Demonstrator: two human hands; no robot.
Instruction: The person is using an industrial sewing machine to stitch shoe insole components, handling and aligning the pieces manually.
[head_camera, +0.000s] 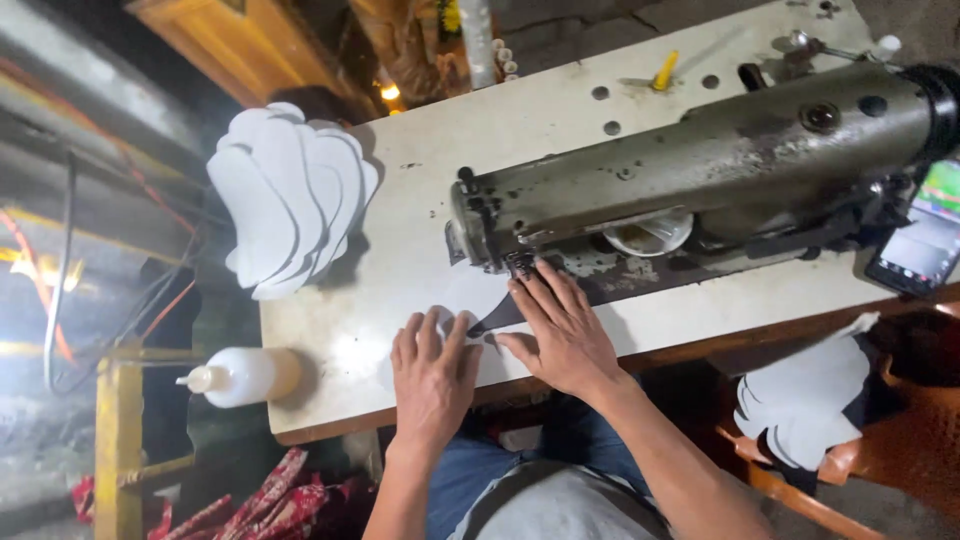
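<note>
— What are the hands doing on your feed?

— I see both lying flat, palms down, fingers spread, gripping nothing. The left hand (432, 375) presses on a white cut piece (462, 300); the right hand (562, 330) lies just beside it, thumbs near each other but apart, its fingertips (530, 283) resting on a dark strip (500, 316) that runs between the two hands.

— Where does that work sit?

— Directly ahead of both hands, on the pale table (400, 200). The white piece and the strip reach up under the needle end of the sewing machine (700, 160), touching distance from the right fingertips. I cannot tell from here whether the needle is in the material.

— And beyond that?

— The grey machine body stretches away to the right of the right hand. Farther right still, at its far end, a phone (920, 235) with a lit screen leans by the table edge. Below the right forearm, off the table, I see another stack of white cut pieces (800, 400) on an orange seat (890, 450).

— Anything on the left side?

— Well ahead and left of the left hand, a fanned pile of white shaped pieces (290, 195) overhangs the table corner. Left of that hand's wrist, a white squeeze bottle (240, 375) lies on its side at the table's edge. Far ahead, past the machine, a yellow tool (664, 70) stands on the tabletop.
</note>
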